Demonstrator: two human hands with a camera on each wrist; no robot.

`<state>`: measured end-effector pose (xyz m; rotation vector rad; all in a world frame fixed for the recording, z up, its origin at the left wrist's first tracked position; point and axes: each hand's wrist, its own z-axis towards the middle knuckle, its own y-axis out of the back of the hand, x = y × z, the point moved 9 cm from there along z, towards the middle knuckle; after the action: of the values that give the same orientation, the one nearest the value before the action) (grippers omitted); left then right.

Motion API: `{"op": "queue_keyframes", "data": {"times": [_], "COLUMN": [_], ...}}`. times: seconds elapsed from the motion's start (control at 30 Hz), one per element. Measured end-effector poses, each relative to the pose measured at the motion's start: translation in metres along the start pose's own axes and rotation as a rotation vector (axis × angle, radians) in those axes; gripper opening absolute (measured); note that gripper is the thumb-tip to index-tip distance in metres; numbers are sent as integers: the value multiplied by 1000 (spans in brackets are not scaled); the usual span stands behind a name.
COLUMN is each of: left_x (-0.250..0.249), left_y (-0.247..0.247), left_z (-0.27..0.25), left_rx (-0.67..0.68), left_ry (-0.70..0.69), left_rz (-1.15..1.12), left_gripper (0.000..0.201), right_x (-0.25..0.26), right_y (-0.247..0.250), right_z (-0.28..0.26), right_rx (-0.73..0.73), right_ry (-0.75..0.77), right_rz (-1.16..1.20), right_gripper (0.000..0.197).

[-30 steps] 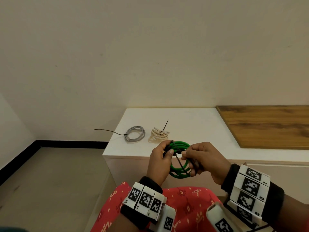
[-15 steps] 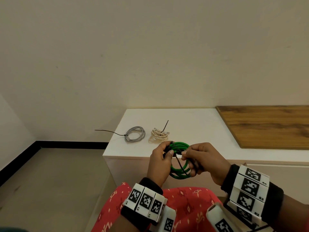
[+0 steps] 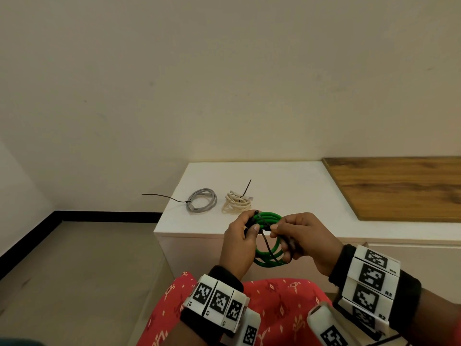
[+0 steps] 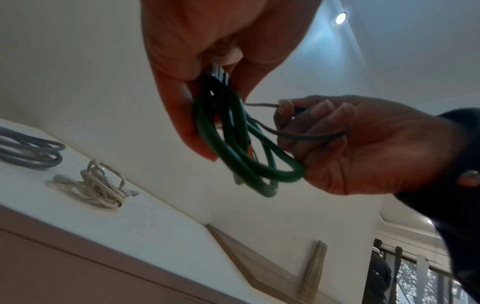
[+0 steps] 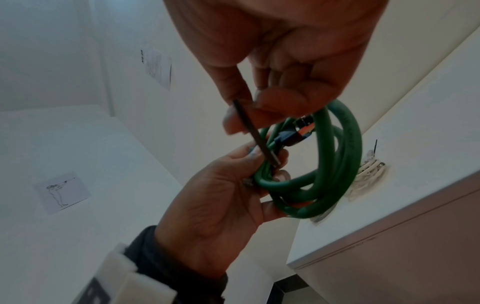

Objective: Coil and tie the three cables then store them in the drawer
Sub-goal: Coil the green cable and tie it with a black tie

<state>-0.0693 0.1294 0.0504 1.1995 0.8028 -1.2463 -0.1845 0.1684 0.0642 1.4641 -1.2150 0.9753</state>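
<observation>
A green cable [image 3: 269, 255], coiled into loops, hangs in the air in front of the white cabinet. My left hand [image 3: 250, 229] grips the coil at its top, where the dark connectors [image 4: 217, 76] bunch together. My right hand [image 3: 277, 228] pinches a thin black tie [image 5: 255, 133] that runs across the coil; its lower fingers touch the loops [image 4: 285, 174]. On the cabinet top lie a grey coiled cable [image 3: 202, 203] with a black tie tail pointing left, and a cream coiled cable [image 3: 237, 204] with a tie standing up.
The white cabinet top [image 3: 287, 181] ends at a left edge over the floor. A wooden board [image 3: 399, 188] covers its right part. The cabinet front [image 3: 411, 260] below shows shut panels. Red patterned cloth [image 3: 279, 308] lies over my lap under the hands.
Both hands keep their hold. The green coil has risen slightly and the tie's tail has shifted a little between the hands.
</observation>
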Motion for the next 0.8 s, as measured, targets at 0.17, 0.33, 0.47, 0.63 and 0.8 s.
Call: {"op": "queue_keyframes", "data": {"times": [0.17, 0.33, 0.47, 0.63, 0.8], "left_x": [2, 1, 0, -9, -28], "left_y": [4, 3, 1, 0, -17], "left_z": [2, 3, 1, -3, -17], "left_rx": [-31, -35, -19, -1, 107], "left_ry": [5, 9, -1, -60, -204], "left_rz": [17, 14, 32, 105, 237], "left_gripper": [31, 31, 31, 32, 42], "right_x": [0, 1, 1, 0, 6], "right_y": [1, 1, 0, 0, 10], "right_z": [1, 0, 0, 1, 1], "right_rx": [-2, -2, 4, 4, -54], "right_ry": [9, 15, 19, 19, 95], "right_rz": [-7, -12, -5, 33, 58], "right_gripper": [24, 24, 23, 22, 17]}}
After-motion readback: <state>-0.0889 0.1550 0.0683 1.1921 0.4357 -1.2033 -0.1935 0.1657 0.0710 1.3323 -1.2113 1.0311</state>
